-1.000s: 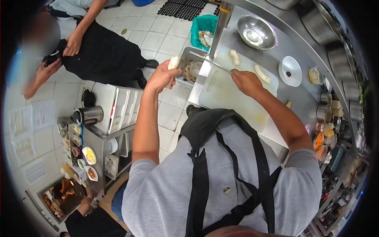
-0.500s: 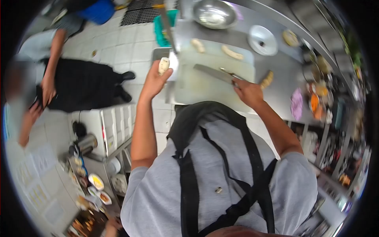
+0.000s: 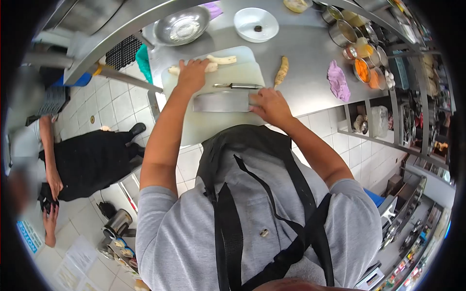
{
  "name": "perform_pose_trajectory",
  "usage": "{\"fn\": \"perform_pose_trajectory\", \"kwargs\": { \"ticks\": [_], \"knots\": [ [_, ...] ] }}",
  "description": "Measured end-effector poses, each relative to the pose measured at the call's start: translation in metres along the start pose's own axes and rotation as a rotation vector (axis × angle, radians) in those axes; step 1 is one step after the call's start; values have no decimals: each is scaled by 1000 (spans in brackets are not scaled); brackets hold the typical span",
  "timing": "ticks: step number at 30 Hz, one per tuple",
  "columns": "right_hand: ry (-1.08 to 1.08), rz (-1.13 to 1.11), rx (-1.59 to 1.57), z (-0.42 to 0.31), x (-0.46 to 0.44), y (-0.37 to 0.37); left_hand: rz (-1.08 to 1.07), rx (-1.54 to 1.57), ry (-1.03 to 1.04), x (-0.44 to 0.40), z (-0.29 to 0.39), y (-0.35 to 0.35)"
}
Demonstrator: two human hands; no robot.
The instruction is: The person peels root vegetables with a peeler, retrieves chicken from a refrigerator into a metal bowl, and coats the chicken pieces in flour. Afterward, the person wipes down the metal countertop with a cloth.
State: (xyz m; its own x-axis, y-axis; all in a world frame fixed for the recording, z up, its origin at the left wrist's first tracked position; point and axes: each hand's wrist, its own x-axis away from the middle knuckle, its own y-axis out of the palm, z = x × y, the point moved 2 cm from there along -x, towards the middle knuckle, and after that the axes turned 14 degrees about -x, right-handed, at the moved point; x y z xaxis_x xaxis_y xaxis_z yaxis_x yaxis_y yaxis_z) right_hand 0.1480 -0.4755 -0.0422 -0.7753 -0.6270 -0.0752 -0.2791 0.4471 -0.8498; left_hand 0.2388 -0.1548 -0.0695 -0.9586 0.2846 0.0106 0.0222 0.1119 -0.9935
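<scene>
The pale peeled pieces (image 3: 223, 59) lie together at the far side of the cutting board (image 3: 199, 128), and the left hand (image 3: 192, 75), which held one of them in the air beside the board half a second ago, is now down over them with fingers spread, though I cannot tell if it grasps any. The right hand (image 3: 272, 107) is closed around the handle of the broad knife (image 3: 221, 102), near the slim tool (image 3: 242, 86), so pieces and blade seem gathered in one working place. Farther right, a brownish-yellow piece (image 3: 281, 70) rests on the steel counter (image 3: 306, 72).
</scene>
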Motion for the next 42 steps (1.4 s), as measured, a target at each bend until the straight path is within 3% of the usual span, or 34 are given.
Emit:
{"fn": "perform_pose_trajectory", "kwargs": {
  "ticks": [2,4,5,7,8,10,12,13,14,15,16,17,18,19,20,21,23,25,26,28,29,30,32,35,37,38,40,41,42],
  "knots": [
    [44,123,2,30,-4,-10,-40,57,-23,2,4,-13],
    [415,475,-122,70,-10,-23,-87,105,-58,-4,4,-20],
    [421,475,-130,84,-16,-25,-96,176,-67,-7,3,-20],
    [739,506,-108,116,-28,-25,-111,238,-97,-9,0,-19],
    [723,497,-123,128,-35,-25,-113,265,-88,-12,0,-18],
    [847,303,-346,150,-44,-13,-119,279,-107,-6,0,-22],
    [778,404,-355,135,-51,-18,98,339,-142,1,0,-31],
    [726,516,-353,116,-53,-31,166,509,-213,7,4,-34],
    [655,457,-426,87,-59,-47,242,670,-292,16,10,-37],
    [568,387,-508,55,-65,-54,193,909,-402,23,25,-35],
    [385,387,-575,34,-71,-46,28,1129,-360,32,41,-44],
    [343,255,-631,1,-80,-45,81,1253,-224,47,53,-32],
    [258,151,-630,-25,-89,-37,-88,1342,-314,64,67,-61],
    [216,48,-640,-59,-95,-32,-147,1638,-265,75,73,-76],
    [109,-19,-905,-76,-97,-18,45,1766,-402,81,83,-67],
    [43,-44,-1014,-79,-96,0,43,1833,-565,94,79,-64],
    [-117,-50,-768,-80,-89,-2,66,1936,-793,119,60,-61],
    [26,-265,-575,-54,-76,2,131,1973,-937,151,40,-53],
    [-60,-343,-392,-39,-66,5,183,1965,-945,166,26,-43],
    [-176,-417,-130,-10,-40,16,239,2291,-914,199,12,-22],
    [-213,-419,-58,-3,-38,23,307,2244,-952,213,7,-29],
    [-233,-424,-52,-4,-38,26,333,2244,-956,224,1,-25],
    [-13,-471,-169,1,-31,34,478,2242,-1027,241,-3,-14],
    [-65,-509,-186,1,-34,37,581,2333,-1125,254,-12,-7],
    [15,-489,-232,-2,-38,40,618,2396,-1199,261,-21,1],
    [92,-465,-278,-5,-37,37,639,2382,-1173,265,-26,8],
    [-22,-363,-106,-42,-40,21,672,2265,-1317,272,-34,13],
    [37,-340,-97,-53,-45,23,712,2179,-1420,273,-38,13],
    [92,-337,-177,-47,-50,38,725,2249,-1289,278,-41,16]
  ]
}}
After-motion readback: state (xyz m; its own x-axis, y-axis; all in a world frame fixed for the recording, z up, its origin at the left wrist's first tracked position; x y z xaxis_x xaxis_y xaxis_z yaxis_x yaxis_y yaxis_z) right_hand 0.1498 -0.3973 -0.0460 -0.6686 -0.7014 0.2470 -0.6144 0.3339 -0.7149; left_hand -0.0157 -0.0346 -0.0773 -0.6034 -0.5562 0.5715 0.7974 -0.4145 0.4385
